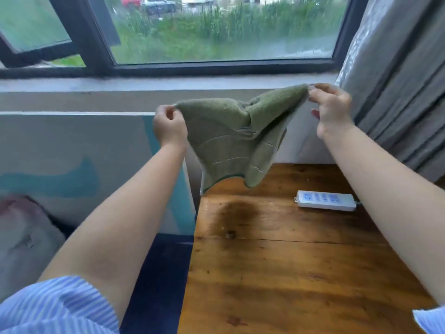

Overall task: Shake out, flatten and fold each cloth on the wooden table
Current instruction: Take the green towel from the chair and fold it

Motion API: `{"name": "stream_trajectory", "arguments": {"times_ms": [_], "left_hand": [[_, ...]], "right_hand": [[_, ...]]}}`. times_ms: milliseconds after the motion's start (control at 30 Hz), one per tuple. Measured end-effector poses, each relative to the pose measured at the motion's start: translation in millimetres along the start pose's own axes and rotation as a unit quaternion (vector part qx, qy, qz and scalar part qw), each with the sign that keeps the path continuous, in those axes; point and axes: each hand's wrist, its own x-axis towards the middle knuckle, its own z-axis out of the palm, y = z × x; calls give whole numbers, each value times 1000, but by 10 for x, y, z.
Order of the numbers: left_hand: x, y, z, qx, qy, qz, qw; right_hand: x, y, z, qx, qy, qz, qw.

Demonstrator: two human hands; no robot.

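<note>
A green terry cloth [226, 138] hangs in the air above the far left part of the wooden table [289, 273]. My left hand [169, 125] pinches its upper left corner. Higher up, my right hand [331, 109] pinches the upper right corner. The cloth sags and creases in the middle, and its lower edge hangs just above the table's far edge without lying on it. No other cloth is in view.
A white power strip [326, 200] lies on the table at the far right, its cord running right. A grey curtain [397, 80] hangs at the right. A window and sill are behind, and a painted panel [72, 165] stands left of the table.
</note>
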Motion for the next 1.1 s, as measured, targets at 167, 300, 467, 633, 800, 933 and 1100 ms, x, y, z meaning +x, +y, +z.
{"name": "stream_trajectory", "arguments": {"times_ms": [167,300,467,633,800,933,1100], "left_hand": [[-295,-434,-336,151,-54,-122,979],[-627,-911,-449,426,-270,-192,842],[-1196,-1163,-403,560,-592,-204,543],[-1596,-1399,-408,597,-691,-194,358],[-1768,-1460,-481,631,-704,-180,271],[-1768,-1703,-523,629,-643,-177,400],[-1511,-2048,-252,591,-511,-130,611]], "right_hand": [[-237,328,-408,-49,56,78,994],[-528,919,-804,-276,-5,185,943],[-883,1606,-1212,-562,-222,333,724],[-1266,1869,-1404,-686,-427,359,467],[-1409,2005,-1458,-686,-501,447,281],[-1416,2046,-1349,-702,-473,379,374],[-1084,2293,-1224,-706,-400,221,541]]}}
